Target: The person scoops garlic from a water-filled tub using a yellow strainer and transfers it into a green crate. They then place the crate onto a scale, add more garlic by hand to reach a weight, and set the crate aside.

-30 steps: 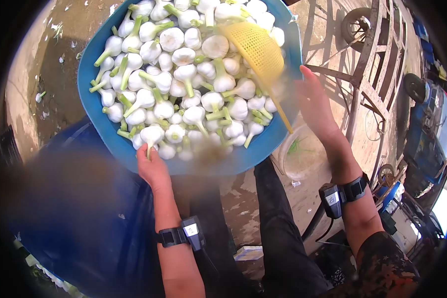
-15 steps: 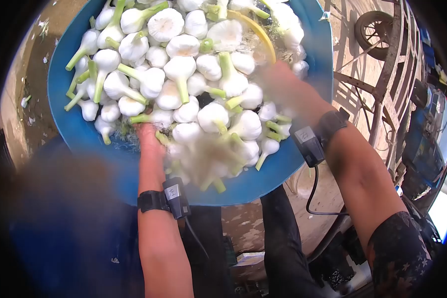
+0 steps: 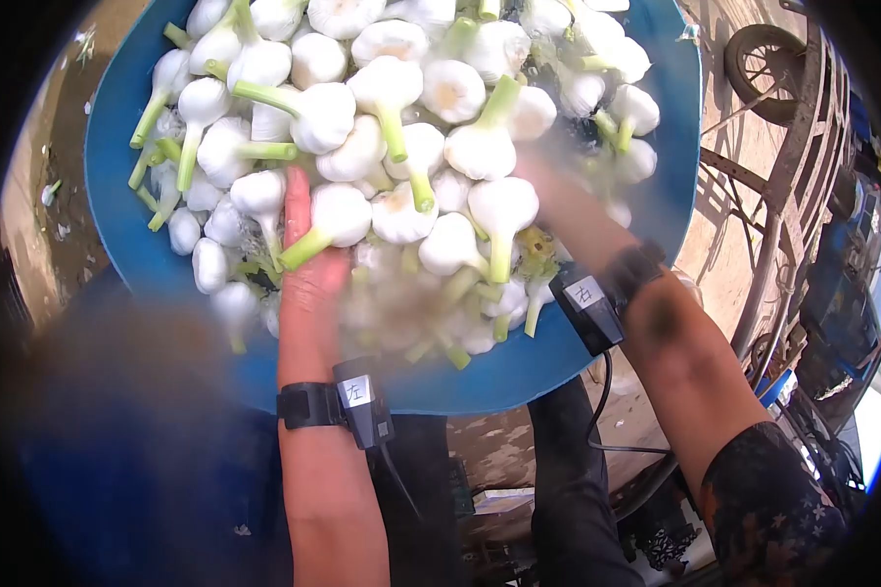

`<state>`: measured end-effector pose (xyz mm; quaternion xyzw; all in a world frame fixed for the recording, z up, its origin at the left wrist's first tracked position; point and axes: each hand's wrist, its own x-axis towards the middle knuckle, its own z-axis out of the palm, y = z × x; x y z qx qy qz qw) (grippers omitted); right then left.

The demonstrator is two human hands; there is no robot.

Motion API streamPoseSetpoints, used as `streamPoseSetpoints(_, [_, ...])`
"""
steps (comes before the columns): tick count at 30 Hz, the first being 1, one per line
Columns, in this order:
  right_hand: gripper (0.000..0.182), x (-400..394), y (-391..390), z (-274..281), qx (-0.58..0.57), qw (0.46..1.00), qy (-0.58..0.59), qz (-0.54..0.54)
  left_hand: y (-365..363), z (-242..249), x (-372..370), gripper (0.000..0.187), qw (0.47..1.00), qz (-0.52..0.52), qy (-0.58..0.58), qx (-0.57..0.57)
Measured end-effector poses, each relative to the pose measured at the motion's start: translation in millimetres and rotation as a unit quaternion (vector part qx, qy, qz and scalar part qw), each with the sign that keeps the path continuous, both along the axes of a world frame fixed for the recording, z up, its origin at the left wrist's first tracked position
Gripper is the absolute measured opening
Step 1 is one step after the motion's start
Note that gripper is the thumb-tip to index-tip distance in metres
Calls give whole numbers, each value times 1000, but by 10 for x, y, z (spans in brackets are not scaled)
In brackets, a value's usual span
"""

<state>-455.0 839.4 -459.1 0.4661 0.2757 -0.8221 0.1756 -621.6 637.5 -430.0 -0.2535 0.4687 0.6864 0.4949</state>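
Observation:
White garlic bulbs (image 3: pixel 328 117) with green stem stubs fill a blue tub (image 3: pixel 127 225) holding water. My left hand (image 3: pixel 308 274) reaches in among them at the near left, one finger stretched out and apart. A garlic bulb (image 3: pixel 343 215) lies over that hand, its stem crossing it; the other fingers are hidden. My right hand (image 3: pixel 533 186) is sunk among the bulbs on the right, blurred, with its fingers out of sight. Close by it is a large garlic bulb (image 3: pixel 504 205).
A rusty metal cart frame (image 3: pixel 778 196) with a spoked wheel (image 3: pixel 765 73) stands right of the tub. Each wrist wears a strapped black device, the left one (image 3: pixel 362 403) and the right one (image 3: pixel 587 311), with cables. A blurred dark blue shape (image 3: pixel 137 470) fills the lower left.
My left hand has pushed farther in and one finger now shows. My right hand has moved nearer and deeper among the bulbs. Bulbs have shifted, and the yellow curved piece is out of sight.

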Motion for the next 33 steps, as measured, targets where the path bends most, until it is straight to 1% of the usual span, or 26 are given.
streamPoseSetpoints(1, [40,-63,-5,152,-2,1000,3,-3,15,29,9,51,999,18,1,28])
streamPoseSetpoints(3, [43,-117,-32,388,62,996,-63,4,35,165,33,50,998,36,-6,42])
streamPoseSetpoints(4, [43,-96,-55,453,64,996,-61,4,53,240,46,49,996,56,-14,61])
streamPoseSetpoints(5, [41,-66,-67,501,137,990,-25,21,38,311,94,53,998,64,-4,29])
streamPoseSetpoints(6, [39,-41,-64,551,212,977,11,39,-3,274,111,53,994,54,47,76])
streamPoseSetpoints(7, [38,-17,-66,615,242,968,32,53,20,372,152,51,990,16,129,48])
streamPoseSetpoints(8, [38,33,-50,672,246,967,35,56,60,489,223,50,978,-22,208,17])
streamPoseSetpoints(9, [40,86,-15,726,261,961,51,79,118,594,258,50,977,-17,212,22])
streamPoseSetpoints(10, [41,116,14,780,276,953,67,102,188,709,287,48,977,-25,212,-2])
streamPoseSetpoints(11, [40,133,32,826,208,977,36,43,247,818,318,46,976,-34,213,-26])
streamPoseSetpoints(12, [40,149,50,879,214,975,41,46,256,883,356,46,975,-29,217,-22])
streamPoseSetpoints(14, [39,154,93,1037,187,982,23,15,240,939,436,47,927,-177,324,-70])
streamPoseSetpoints(16, [41,164,133,1244,183,982,22,38,317,1005,563,51,873,-233,411,-120])
streamPoseSetpoints(17, [41,186,119,1283,215,975,38,44,378,1059,698,54,899,-144,399,-110])
streamPoseSetpoints(18, [42,207,87,1328,246,966,54,50,546,1311,643,54,984,9,155,-83])
streamPoseSetpoints(19, [40,208,67,1411,227,972,50,37,587,1455,662,52,985,7,147,-88])
streamPoseSetpoints(20, [40,207,53,1484,229,971,58,47,605,1573,671,51,986,6,138,-92])
streamPoseSetpoints(22, [39,241,64,1628,138,990,39,5,606,1667,747,51,984,30,148,-93])
streamPoseSetpoints(23, [39,255,60,1664,63,996,25,-61,643,1722,785,51,983,42,155,-92])
streamPoseSetpoints(24, [39,283,32,1700,84,991,30,-95,661,1782,821,51,983,55,155,-81])
streamPoseSetpoints(26, [41,229,-6,1925,97,991,40,-87,593,1929,855,51,981,62,161,-92])
streamPoseSetpoints(27, [33,208,-20,2032,117,989,26,-86,601,2014,898,50,979,78,162,-93])
streamPoseSetpoints(28, [33,216,49,2139,118,990,31,-73,610,2138,921,50,978,92,163,-94])
streamPoseSetpoints(30, [25,250,185,2337,26,997,46,52,594,2437,960,42,975,128,147,-110])
streamPoseSetpoints(31, [22,195,108,2413,54,997,26,40,571,2510,993,42,972,144,148,-113])
streamPoseSetpoints(33, [23,93,19,2553,74,994,30,73,459,2577,1017,41,960,157,197,-124])
